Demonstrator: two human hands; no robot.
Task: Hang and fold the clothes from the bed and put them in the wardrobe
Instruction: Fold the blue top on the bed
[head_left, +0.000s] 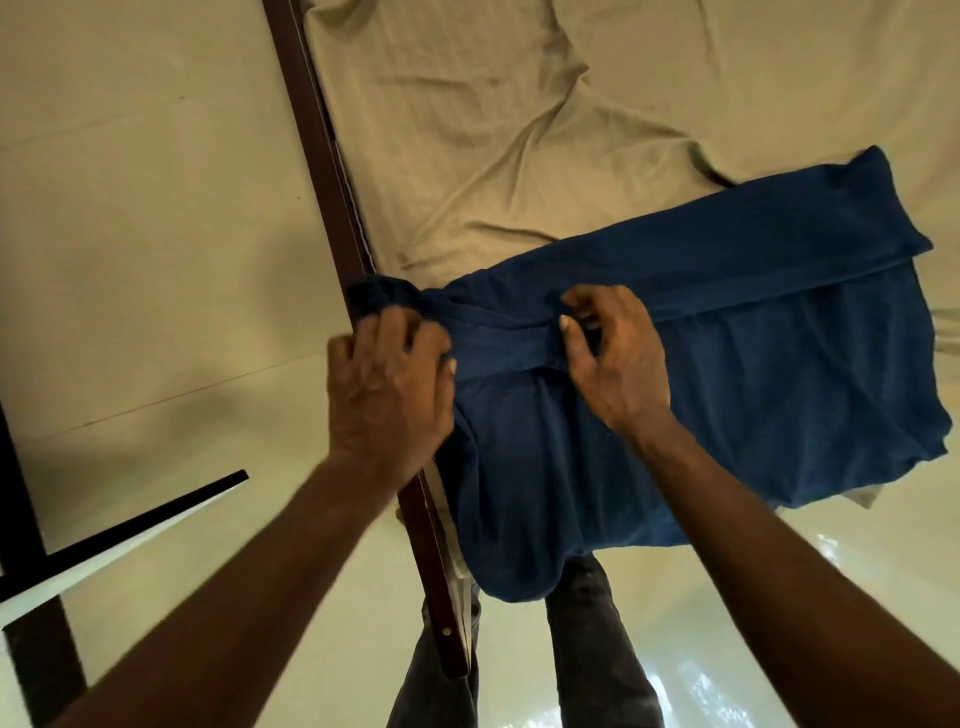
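Observation:
A dark blue garment (727, 338) lies spread over the near corner of the bed, one part folded over along its far side, its near edge hanging off the mattress. My left hand (389, 379) grips a bunched blue end of it at the bed's wooden rail. My right hand (613, 353) pinches a fold of the same blue cloth near its middle, fingers curled. Both forearms reach in from the bottom of the view.
The bed wears a wrinkled beige sheet (493, 130). A dark wooden bed rail (322, 156) runs from top to bottom left of the garment. Pale glossy floor (130, 208) lies to the left and below. A dark frame piece (130, 525) crosses the lower left.

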